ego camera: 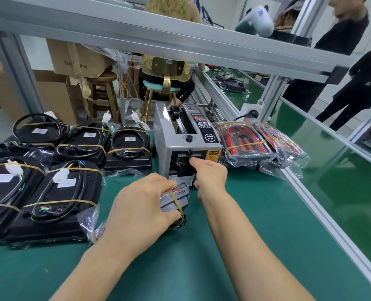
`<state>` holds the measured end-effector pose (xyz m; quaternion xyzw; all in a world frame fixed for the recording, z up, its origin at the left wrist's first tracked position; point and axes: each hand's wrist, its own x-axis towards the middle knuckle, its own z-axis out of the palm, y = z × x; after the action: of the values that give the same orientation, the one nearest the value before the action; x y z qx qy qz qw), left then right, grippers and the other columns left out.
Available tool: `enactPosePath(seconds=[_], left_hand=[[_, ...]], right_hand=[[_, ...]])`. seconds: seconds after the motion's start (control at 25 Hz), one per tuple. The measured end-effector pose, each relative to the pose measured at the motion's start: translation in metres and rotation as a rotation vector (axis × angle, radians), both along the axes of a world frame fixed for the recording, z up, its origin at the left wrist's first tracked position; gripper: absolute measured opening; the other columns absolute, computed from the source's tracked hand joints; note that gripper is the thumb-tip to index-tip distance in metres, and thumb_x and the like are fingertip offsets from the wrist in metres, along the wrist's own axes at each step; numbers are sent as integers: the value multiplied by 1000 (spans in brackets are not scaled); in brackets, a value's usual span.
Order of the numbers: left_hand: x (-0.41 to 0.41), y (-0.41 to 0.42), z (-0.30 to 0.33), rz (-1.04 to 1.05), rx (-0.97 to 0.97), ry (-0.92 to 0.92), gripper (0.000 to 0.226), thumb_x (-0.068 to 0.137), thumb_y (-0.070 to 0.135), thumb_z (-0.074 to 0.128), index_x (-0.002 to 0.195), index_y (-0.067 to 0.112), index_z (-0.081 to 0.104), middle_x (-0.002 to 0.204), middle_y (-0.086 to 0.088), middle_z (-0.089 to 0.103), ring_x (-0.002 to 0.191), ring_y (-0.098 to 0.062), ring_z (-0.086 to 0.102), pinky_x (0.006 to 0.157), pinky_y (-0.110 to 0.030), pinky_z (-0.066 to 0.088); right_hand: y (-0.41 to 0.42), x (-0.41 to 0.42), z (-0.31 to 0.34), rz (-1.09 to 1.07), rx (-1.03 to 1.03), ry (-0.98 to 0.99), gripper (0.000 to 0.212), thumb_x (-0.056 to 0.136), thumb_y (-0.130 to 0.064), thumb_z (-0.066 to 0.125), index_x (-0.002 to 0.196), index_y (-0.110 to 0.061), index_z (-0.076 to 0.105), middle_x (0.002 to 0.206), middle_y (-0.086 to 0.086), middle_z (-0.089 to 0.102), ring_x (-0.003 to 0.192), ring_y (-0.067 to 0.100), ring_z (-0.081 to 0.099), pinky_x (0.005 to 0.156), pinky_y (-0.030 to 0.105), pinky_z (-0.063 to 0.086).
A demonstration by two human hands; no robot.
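So this looks about mid-cycle: the lamp unit (pixel 175 199) is banded and in its bag (pixel 90 220), but I'd say the bag isn't taped shut yet. The left hand (pixel 141 205) grips the unit from above, low over the tabletop (pixel 180 268), just in front of the tape dispenser (pixel 173 135). The right hand (pixel 211 173) reaches for the dispenser's outlet slot, index finger out; can't tell if it's actually pinching tape. The unit's long axis runs diagonally, near-left to far-right, far end pointing at the dispenser, loose bag trailing left. Plenty left: bare black units (pixel 60 192) on the left, finished bagged red ones (pixel 245 144) on the right.
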<state>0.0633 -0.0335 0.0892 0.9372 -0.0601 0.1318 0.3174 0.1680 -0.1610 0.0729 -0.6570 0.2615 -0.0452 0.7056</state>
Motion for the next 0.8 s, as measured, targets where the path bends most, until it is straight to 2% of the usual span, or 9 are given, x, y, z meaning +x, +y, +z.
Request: enactPosePath(seconds=[0.12,0.24,0.36,0.44,0.48,0.56,0.64,0.72,0.8], left_hand=[[0,0,-1,15,-23,5,51,62,30,83,112,28,70,108,20,64,101,-10,61,88,-26,45],[0,0,-1,30,-44,1,50,63,32,82,111,31,69,107,22,62,100,-8,59,85,-23,43],[-1,-3,-3,43,-39,-9,47,62,32,81,108,35,67,103,21,61,96,-8,59,81,-24,42],[-3,-6,-3,52,-37,-8,46,62,32,81,105,36,67,102,21,61,93,-9,59,78,-24,42],[-4,-7,-3,55,-38,-8,45,62,31,81,105,36,67,102,21,61,93,-8,59,77,-23,41],[-5,-8,-2,56,-32,-14,46,62,31,82,105,36,67,103,21,61,93,-8,58,75,-21,39],[-6,-9,-2,57,-23,-18,46,62,32,82,105,36,67,103,21,61,93,-8,58,74,-21,38],[-7,-9,-2,56,-18,-14,46,62,31,82,104,35,67,103,20,62,93,-10,59,74,-22,39],[-7,-9,-2,55,-16,-13,45,62,30,82,104,35,68,102,20,61,92,-10,59,74,-23,41]], right_hand=[[-1,-5,8,42,59,61,15,82,-15,70,73,-15,59,64,-3,47,53,11,34,49,23,27],[-19,-38,14,252,130,-13,17,84,-21,69,68,-21,64,65,-6,52,62,9,42,61,23,30],[-25,-84,16,440,138,-97,12,82,-26,69,74,-29,78,87,-19,70,90,2,60,83,27,39],[-22,-98,10,434,144,-119,11,80,-23,70,77,-28,79,110,-16,70,106,2,61,93,31,43],[-21,-101,7,407,143,-126,12,79,-21,70,74,-28,80,114,-15,68,110,3,59,98,35,43],[-20,-103,3,359,138,-152,16,77,-17,70,68,-26,79,107,-15,69,118,7,56,108,42,39],[-19,-103,1,340,137,-180,21,79,-13,69,63,-23,78,93,-18,73,122,11,54,111,42,37],[-18,-102,0,327,126,-187,21,80,-11,68,63,-19,77,87,-18,73,120,12,55,108,39,39],[-17,-101,-1,324,94,-186,18,80,-11,69,64,-16,76,93,-15,70,111,8,59,101,34,41]])
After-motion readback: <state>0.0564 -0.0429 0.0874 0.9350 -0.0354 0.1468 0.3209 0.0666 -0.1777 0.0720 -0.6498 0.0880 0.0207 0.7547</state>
